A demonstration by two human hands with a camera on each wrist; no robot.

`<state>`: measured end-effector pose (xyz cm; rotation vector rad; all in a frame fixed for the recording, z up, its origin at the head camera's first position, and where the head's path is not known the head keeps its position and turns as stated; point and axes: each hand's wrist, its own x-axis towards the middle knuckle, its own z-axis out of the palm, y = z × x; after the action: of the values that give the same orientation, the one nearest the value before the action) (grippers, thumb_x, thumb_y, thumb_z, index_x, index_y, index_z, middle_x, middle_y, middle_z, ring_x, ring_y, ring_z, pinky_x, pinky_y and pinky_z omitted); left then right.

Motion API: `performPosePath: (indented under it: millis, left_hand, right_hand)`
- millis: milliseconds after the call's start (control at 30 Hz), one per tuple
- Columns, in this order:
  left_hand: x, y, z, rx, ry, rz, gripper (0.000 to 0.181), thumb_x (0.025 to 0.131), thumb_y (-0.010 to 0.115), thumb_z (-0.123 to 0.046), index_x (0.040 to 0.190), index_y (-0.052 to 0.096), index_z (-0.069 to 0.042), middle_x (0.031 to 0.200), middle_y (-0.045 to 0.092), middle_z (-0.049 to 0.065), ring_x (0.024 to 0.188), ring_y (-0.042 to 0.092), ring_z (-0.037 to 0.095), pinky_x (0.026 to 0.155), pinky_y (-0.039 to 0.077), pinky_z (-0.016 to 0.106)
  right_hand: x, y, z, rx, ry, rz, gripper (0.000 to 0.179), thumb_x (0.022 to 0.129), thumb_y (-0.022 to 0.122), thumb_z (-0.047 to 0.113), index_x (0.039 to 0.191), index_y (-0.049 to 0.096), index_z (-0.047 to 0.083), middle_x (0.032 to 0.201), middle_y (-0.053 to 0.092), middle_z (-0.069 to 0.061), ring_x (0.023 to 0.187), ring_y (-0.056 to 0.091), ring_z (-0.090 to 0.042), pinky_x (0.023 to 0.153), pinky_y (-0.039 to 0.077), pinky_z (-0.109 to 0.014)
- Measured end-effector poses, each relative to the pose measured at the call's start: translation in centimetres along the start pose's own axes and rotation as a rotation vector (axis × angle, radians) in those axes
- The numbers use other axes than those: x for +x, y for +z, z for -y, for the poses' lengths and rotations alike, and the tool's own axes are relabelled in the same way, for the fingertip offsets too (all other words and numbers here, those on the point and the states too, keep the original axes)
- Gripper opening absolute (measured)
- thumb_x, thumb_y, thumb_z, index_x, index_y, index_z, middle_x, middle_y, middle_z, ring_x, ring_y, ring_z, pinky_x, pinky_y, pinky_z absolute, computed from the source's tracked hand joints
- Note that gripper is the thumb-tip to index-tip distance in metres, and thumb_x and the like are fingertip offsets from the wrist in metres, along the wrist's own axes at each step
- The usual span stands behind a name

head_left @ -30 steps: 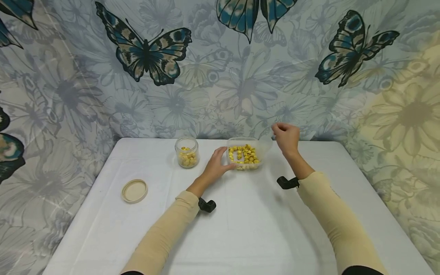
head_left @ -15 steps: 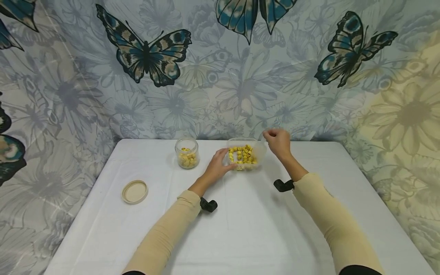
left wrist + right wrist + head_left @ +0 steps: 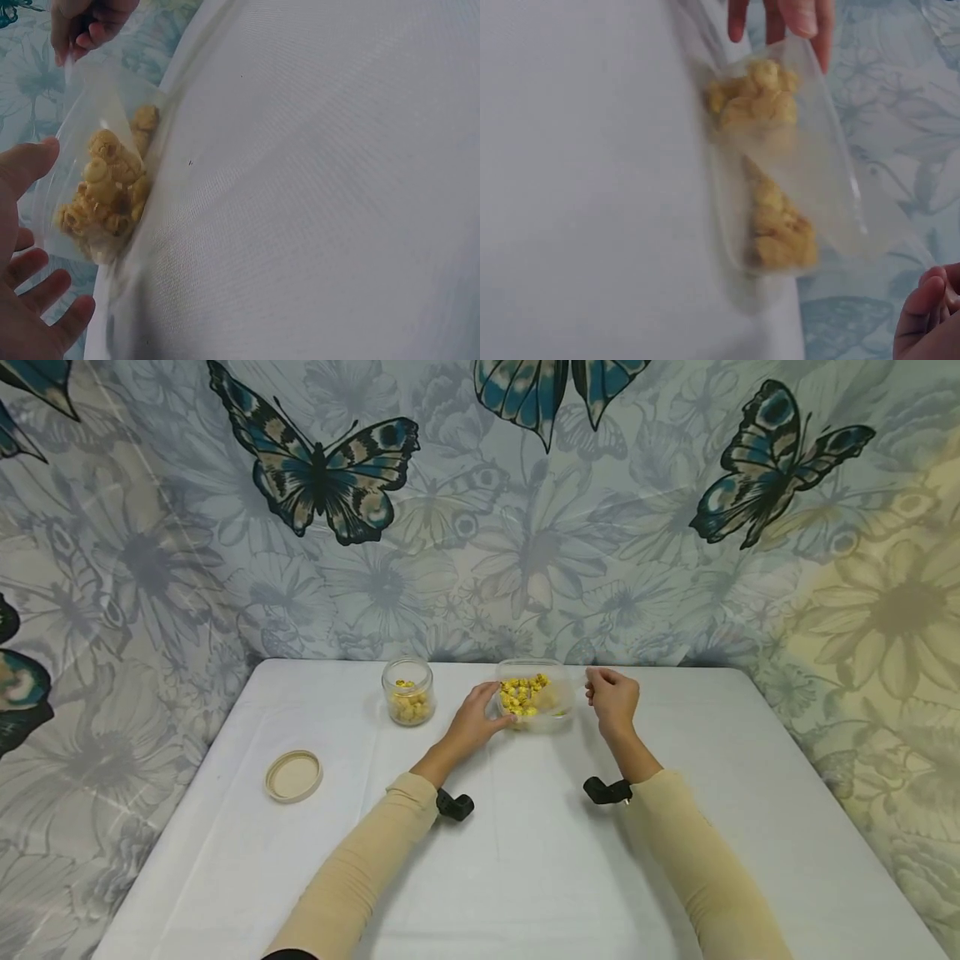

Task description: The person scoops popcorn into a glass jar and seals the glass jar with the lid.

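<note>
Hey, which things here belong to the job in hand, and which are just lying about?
Likely part of the job:
Clear container, touched by the left hand
Yellow popcorn inside it
Translucent piece, pinched by the right hand

Apparently just lying about:
Round lid, off to the left
Glass jar, untouched, though its popcorn may link it

Smooth plastic tub (image 3: 534, 725) on matt white tablecloth (image 3: 495, 893)
The far left jar (image 3: 424, 673) looks like glossy glass; the sheet (image 3: 836, 202) over the tub looks like thin, milky plastic. The popcorn (image 3: 522, 696) is rough and knobbly, the near left lid (image 3: 293, 777) smooth, the sleeves (image 3: 352, 877) matt cloth.
</note>
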<state>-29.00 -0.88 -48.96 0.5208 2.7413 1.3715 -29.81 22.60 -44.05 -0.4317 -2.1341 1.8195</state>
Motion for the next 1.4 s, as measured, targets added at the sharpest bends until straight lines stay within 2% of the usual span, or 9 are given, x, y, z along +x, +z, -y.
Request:
performPosePath:
  millis: [300,467,567,667,800,933,1033,1167,1400]
  left_hand:
    - [0.1,-0.1,0.0,-0.003,-0.007,0.005,0.075,0.089,0.070,-0.037,0.150,0.038,-0.007,0.155,0.035,0.012,0.144,0.034,0.031,0.118,0.031,0.046]
    - [0.1,-0.1,-0.2,-0.017,-0.031,0.007,0.075,0.089,0.070,-0.037,0.150,0.037,-0.007,0.155,0.035,0.011,0.144,0.034,0.030,0.118,0.031,0.045]
    - [0.0,-0.1,-0.2,-0.026,-0.043,0.006,0.075,0.089,0.072,-0.034,0.150,0.037,-0.008,0.155,0.035,0.011,0.144,0.034,0.030,0.118,0.031,0.045]
    - [0.0,-0.1,-0.2,-0.033,-0.051,0.010,0.074,0.088,0.072,-0.031,0.150,0.037,-0.009,0.155,0.035,0.010,0.144,0.034,0.030,0.118,0.031,0.046]
    - [-0.1,-0.1,-0.1,-0.037,-0.054,0.015,0.074,0.089,0.071,-0.032,0.150,0.037,-0.009,0.155,0.035,0.010,0.144,0.035,0.030,0.118,0.032,0.047]
    - [-0.1,0.0,-0.1,-0.031,-0.053,0.016,0.074,0.089,0.071,-0.035,0.150,0.037,-0.009,0.155,0.035,0.010,0.144,0.035,0.030,0.117,0.032,0.047]
    - [0.0,0.0,-0.1,-0.028,-0.054,0.016,0.075,0.089,0.071,-0.036,0.151,0.037,-0.010,0.156,0.034,0.010,0.144,0.035,0.030,0.117,0.032,0.047]
    - [0.0,-0.1,-0.3,-0.023,-0.053,0.017,0.076,0.088,0.071,-0.037,0.151,0.037,-0.011,0.156,0.034,0.010,0.144,0.035,0.030,0.117,0.033,0.046]
    - [0.2,-0.1,-0.3,-0.004,-0.045,0.012,0.075,0.088,0.072,-0.037,0.150,0.038,-0.009,0.155,0.035,0.010,0.144,0.036,0.029,0.117,0.033,0.045]
  right_hand:
    - [-1.2,1.3,-1.5,0.166,0.212,-0.034,0.026,0.095,0.062,0.013,0.109,0.065,-0.008,0.059,0.055,0.007,0.050,0.046,-0.001,0.045,0.040,-0.013]
    - [-1.0,1.2,-1.4,0.295,0.379,-0.024,0.023,0.096,0.058,0.011,0.113,0.061,-0.005,0.057,0.053,0.006,0.049,0.045,-0.002,0.042,0.039,-0.013]
    - [-0.8,1.1,-1.4,0.343,0.434,-0.025,0.019,0.096,0.057,0.010,0.110,0.060,-0.003,0.056,0.053,0.004,0.048,0.045,-0.003,0.042,0.039,-0.014]
    - [-0.6,0.9,-1.4,0.350,0.415,-0.023,0.018,0.098,0.056,0.011,0.108,0.059,-0.003,0.058,0.053,0.004,0.050,0.046,-0.004,0.043,0.039,-0.014]
    - [-0.5,0.8,-1.4,0.322,0.325,-0.019,0.024,0.099,0.055,0.011,0.114,0.060,-0.006,0.061,0.053,0.005,0.052,0.047,-0.003,0.046,0.041,-0.013]
    - [-0.4,0.9,-1.2,0.263,0.238,-0.006,0.029,0.098,0.057,0.010,0.119,0.060,-0.009,0.062,0.056,0.006,0.052,0.049,-0.002,0.047,0.043,-0.012]
    - [-0.3,1.1,-1.1,0.186,0.205,0.041,0.029,0.098,0.057,0.011,0.119,0.061,-0.009,0.062,0.057,0.006,0.052,0.050,-0.002,0.047,0.043,-0.013]
    - [-0.1,1.1,-1.1,0.128,0.214,0.099,0.031,0.099,0.056,0.012,0.121,0.061,-0.009,0.064,0.058,0.005,0.054,0.051,-0.002,0.048,0.043,-0.014]
    - [0.3,0.2,-1.2,0.089,0.310,0.151,0.030,0.099,0.053,0.012,0.120,0.059,-0.008,0.063,0.055,0.006,0.054,0.046,-0.003,0.048,0.041,-0.015]
